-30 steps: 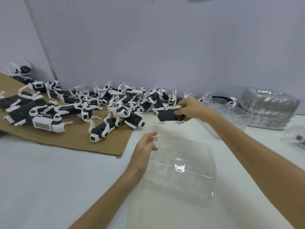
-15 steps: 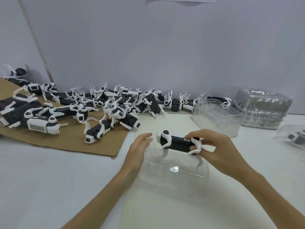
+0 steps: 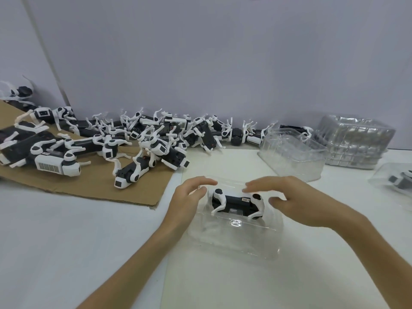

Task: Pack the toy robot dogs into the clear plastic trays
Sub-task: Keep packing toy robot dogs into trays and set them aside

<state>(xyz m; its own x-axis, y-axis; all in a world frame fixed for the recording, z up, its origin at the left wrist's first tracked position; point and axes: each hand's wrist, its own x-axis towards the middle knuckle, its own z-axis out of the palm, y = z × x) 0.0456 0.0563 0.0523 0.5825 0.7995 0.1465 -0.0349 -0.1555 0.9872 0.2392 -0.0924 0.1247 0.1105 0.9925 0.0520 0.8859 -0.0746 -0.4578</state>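
Observation:
A black-and-white toy robot dog [image 3: 237,204] lies on its side in the far part of a clear plastic tray [image 3: 234,237] on the white table in front of me. My left hand [image 3: 187,197] rests against the tray's left end, fingers relaxed. My right hand [image 3: 287,197] hovers over the dog's right end with fingers stretched out and thumb apart, no longer gripping it. A pile of several more robot dogs [image 3: 156,139] lies at the back left.
A brown cardboard sheet [image 3: 93,186] lies under part of the pile at left. An empty clear tray [image 3: 292,155] and a stack of trays [image 3: 354,143] stand at the back right. At the right edge another tray [image 3: 394,181] holds a dog.
My right hand carried one dog from the pile down into the tray and let go of it. My left hand stayed at the tray's left end.

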